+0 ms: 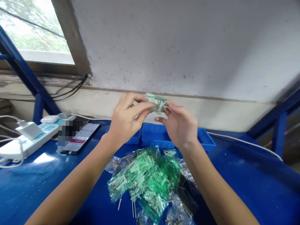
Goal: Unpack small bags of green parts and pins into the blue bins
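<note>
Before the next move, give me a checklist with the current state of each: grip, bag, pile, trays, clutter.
1. Left hand has the small clear green bag pinched: ok.
2. Right hand firmly on the bag: cannot tell; fingers are at its edge, thumb looks apart.
3. Bag sealed: cannot tell, too small and partly covered by fingers.
4. Bags in the green pile separated: not ok, they overlap in a heap.
5. Blue trays fully in view: not ok, hands and forearms hide parts.
6. Phone and power strip apart from the pile: ok, both off to the left.
</note>
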{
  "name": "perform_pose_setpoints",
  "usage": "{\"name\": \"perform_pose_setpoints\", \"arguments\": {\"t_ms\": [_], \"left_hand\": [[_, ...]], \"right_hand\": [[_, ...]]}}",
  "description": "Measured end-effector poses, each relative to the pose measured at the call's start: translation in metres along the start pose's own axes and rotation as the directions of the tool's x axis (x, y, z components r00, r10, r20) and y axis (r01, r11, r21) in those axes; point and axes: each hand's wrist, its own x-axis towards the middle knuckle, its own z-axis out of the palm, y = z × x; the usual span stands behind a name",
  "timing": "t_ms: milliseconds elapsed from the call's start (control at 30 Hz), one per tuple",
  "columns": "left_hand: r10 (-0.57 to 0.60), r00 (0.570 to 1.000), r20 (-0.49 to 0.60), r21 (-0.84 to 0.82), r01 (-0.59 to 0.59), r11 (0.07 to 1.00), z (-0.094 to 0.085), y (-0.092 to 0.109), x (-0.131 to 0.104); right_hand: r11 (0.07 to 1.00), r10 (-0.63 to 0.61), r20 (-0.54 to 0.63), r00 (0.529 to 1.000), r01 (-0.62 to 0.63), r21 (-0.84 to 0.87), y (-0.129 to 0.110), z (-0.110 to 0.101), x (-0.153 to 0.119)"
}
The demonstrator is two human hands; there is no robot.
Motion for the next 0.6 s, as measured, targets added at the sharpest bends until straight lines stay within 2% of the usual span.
{"name": "perform_pose_setpoints", "arguments": {"t_ms": [33, 100, 167, 233, 300, 367, 433, 500, 533, 567, 600], "left_hand": [[0.037, 0.999, -0.013, 0.010, -0.037, 0.999, 0.001, -0.002, 0.000], [0.047, 0.999, -0.013, -0.006, -0.047, 0.999, 0.002, -0.004, -0.001], [-0.042, 0.999, 0.024, -0.096, 0.044, 0.994, 0.003, -0.002, -0.002], [-0.168, 0.981, 0.101, -0.236, 0.187, 0.954, 0.005, 0.002, -0.002], [-0.238, 0.950, 0.200, -0.330, 0.294, 0.897, 0.009, 0.004, 0.000], [-0.256, 0.919, 0.301, -0.323, 0.351, 0.879, 0.013, 0.002, 0.003], [-0.258, 0.865, 0.431, -0.224, 0.379, 0.898, 0.010, -0.002, 0.003], [-0.235, 0.783, 0.576, -0.078, 0.339, 0.938, -0.006, -0.003, -0.007], [-0.203, 0.750, 0.629, -0.017, 0.275, 0.961, -0.019, 0.000, -0.018], [-0.160, 0.745, 0.648, 0.025, 0.190, 0.981, -0.035, 0.005, -0.032], [-0.122, 0.786, 0.606, 0.051, 0.114, 0.992, -0.054, 0.012, -0.049]], "right_hand": [[0.999, -0.004, 0.042, 0.999, 0.003, 0.041, -0.006, -0.001, -0.002], [0.999, -0.046, 0.057, 0.997, 0.045, 0.007, -0.013, 0.001, -0.005], [0.988, -0.104, 0.026, 0.994, 0.106, -0.108, -0.013, 0.005, -0.009], [0.972, -0.138, 0.023, 0.990, 0.140, -0.189, -0.008, 0.011, -0.011], [0.964, -0.124, 0.065, 0.990, 0.135, -0.227, -0.002, 0.015, -0.011], [0.957, -0.081, 0.099, 0.992, 0.105, -0.271, 0.001, 0.016, -0.010], [0.931, -0.025, 0.119, 0.993, 0.067, -0.360, -0.001, 0.013, -0.010], [0.890, 0.037, 0.140, 0.990, 0.031, -0.455, -0.007, 0.010, -0.011], [0.866, 0.055, 0.152, 0.987, 0.028, -0.499, -0.011, 0.008, -0.012], [0.843, 0.062, 0.168, 0.984, 0.039, -0.536, -0.015, 0.007, -0.013], [0.821, 0.061, 0.189, 0.980, 0.058, -0.568, -0.018, 0.005, -0.014]]}}
